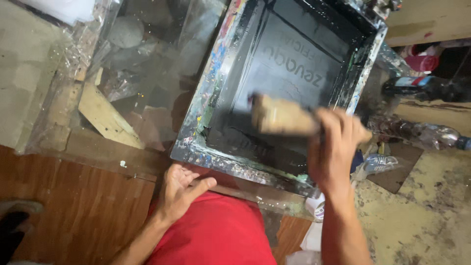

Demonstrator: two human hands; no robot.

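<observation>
The right hand (338,149) is clenched around a wooden squeegee (283,117), its fingers (329,128) wrapped over the handle end, and the pale blade lies across the black mesh of a screen-printing frame (203,115) (its rim spattered with many colours of paint). The frame rests flat on a glass-topped table (147,54), near its front edge. The left hand (180,189) is released, fingers loosely spread, touching the frame's near rim at the table's front edge. A plastic bottle (422,133) lies on its side beyond the frame's right edge.
</observation>
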